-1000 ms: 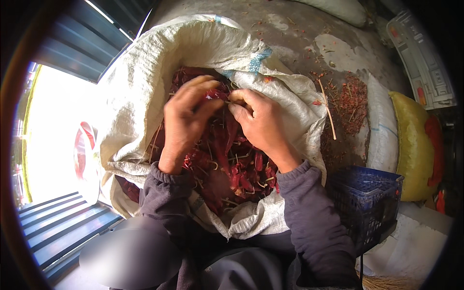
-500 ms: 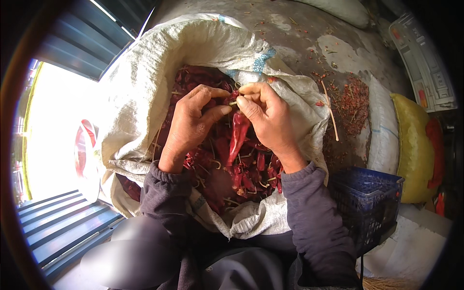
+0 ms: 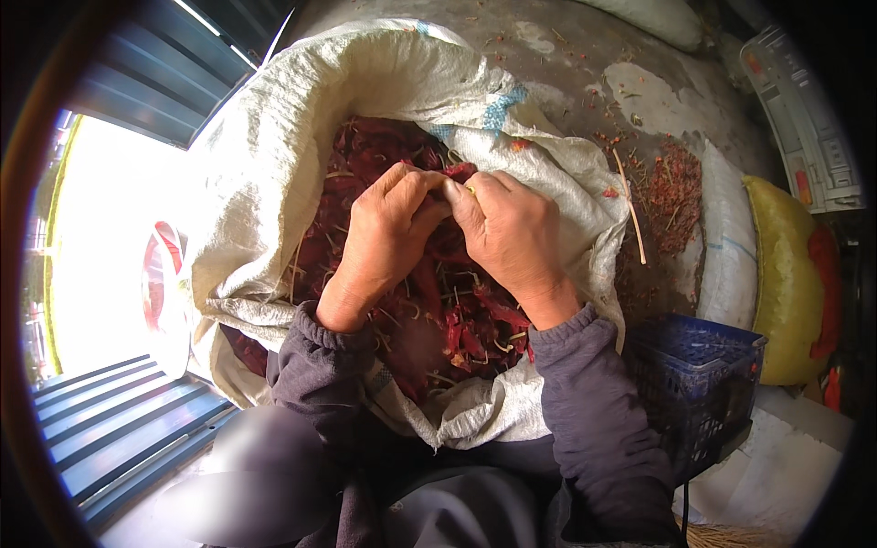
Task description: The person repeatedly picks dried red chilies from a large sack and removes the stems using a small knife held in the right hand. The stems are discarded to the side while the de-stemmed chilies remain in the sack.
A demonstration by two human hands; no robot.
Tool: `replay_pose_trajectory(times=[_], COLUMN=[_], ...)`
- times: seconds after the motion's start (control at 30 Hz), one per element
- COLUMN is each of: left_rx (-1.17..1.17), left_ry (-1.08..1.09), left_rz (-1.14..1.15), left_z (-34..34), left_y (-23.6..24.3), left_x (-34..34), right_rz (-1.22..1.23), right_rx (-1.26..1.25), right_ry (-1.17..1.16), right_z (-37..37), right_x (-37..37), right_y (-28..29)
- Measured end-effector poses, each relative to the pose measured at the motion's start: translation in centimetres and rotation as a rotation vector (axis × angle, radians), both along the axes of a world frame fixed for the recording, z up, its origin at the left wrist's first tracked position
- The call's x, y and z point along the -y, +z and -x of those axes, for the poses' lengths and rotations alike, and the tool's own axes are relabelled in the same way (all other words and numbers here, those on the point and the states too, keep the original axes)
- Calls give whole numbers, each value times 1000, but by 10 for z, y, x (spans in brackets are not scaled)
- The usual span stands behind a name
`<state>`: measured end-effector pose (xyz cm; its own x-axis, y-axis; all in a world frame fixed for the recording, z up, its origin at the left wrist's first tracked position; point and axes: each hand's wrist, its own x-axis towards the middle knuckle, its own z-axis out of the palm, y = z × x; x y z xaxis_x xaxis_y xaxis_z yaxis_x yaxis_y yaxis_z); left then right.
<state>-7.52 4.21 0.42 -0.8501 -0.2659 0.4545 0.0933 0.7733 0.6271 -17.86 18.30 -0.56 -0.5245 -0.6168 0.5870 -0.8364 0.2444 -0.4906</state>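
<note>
My left hand (image 3: 388,233) and my right hand (image 3: 513,239) meet over the middle of a white woven sack (image 3: 265,173), both closed in a pinch. Between their fingertips is a dried red chili pepper (image 3: 460,171), mostly covered by the fingers. A bit of pale stem shows beside the right thumb. Below the hands, the sack holds a heap of dried red chili peppers (image 3: 470,333), many with curled pale stems. The sack's mouth is folded wide around the heap.
A dark blue plastic crate (image 3: 699,352) stands right of the sack. Beyond it lie a white sack (image 3: 726,247) and a yellow sack (image 3: 781,274). Red scraps and stems (image 3: 674,196) litter the floor, near a long thin stick (image 3: 630,208). Blue corrugated metal panels (image 3: 137,429) flank a bright opening at left.
My hands have come together, fingertips touching. The long red pepper that hung below them in plain view is no longer seen there; a red piece shows beyond the fingertips.
</note>
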Motion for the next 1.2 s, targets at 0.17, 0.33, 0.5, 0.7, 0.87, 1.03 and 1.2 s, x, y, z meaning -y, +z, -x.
replay_pose_trajectory(times=[0.17,0.33,0.5,0.7,0.87,1.03,1.2], left_rx=[111,155,142,19,-126,-77,-399], left_ry=[49,28,14,-4,113,77,152], left_rz=[-128,-415,-923,-1149,-1142,-1169,-1311], left_z=[0,-4,-7,-11,-9,-16,-20], left_y=[-2,5,1,-7,10,-2,-1], left_x=[-4,-2,-1,-2,6,20,56], right_rz=[40,209,312,916,-163,-569,-507], right_rx=[6,224,946,1314,280,125,-4], right_ry=[19,55,94,74,19,72,59], right_z=[-3,-4,-15,41,17,4,-6], right_x=[2,9,9,-15,-23,-42,-28], right_y=[-4,-3,15,16,-4,1,-13])
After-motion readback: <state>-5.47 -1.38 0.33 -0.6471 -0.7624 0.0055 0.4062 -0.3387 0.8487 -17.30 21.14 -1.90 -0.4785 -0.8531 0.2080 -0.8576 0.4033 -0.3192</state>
